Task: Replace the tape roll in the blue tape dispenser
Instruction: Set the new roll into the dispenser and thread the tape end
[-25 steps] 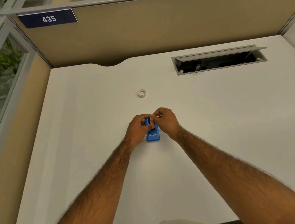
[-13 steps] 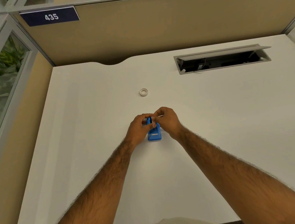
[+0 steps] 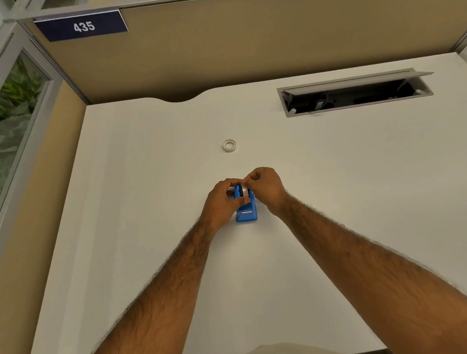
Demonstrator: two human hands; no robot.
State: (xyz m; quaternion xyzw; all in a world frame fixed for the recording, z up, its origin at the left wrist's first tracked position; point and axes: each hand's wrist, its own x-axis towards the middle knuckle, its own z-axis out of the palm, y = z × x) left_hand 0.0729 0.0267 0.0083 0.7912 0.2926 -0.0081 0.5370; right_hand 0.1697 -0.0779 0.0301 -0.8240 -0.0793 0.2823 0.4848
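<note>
Blue plastic marks the tape dispenser [image 3: 246, 210], which stands on the white counter [image 3: 340, 196] between your two hands, its cutter end toward you. Inside its cradle sits a tape roll [image 3: 244, 190]; only a pale sliver of it shows above the blue walls, so you cannot tell how far down it is seated. Your left hand [image 3: 220, 200] wraps the dispenser's left side, thumb lying across the top near the roll, the grip pressed together on the blue body. Your right hand [image 3: 265, 187] is curled over the far right corner with its fingertips [image 3: 246, 182] bunched at the top of the roll; whether they pinch the roll itself or a loose end of tape is hidden behind the knuckles, and that grip cannot be told for certain.

Farther off, well apart from the hands, a second small white ring of tape [image 3: 229, 145] lies flat on the counter. At the far right a recessed cable tray [image 3: 354, 94] is set in the counter with its lid tipped up; dark cables and a plug lie inside, mostly in shadow and hard to make out. A cubicle panel [image 3: 272, 39] bears a sign reading 435 [image 3: 83, 26]
</note>
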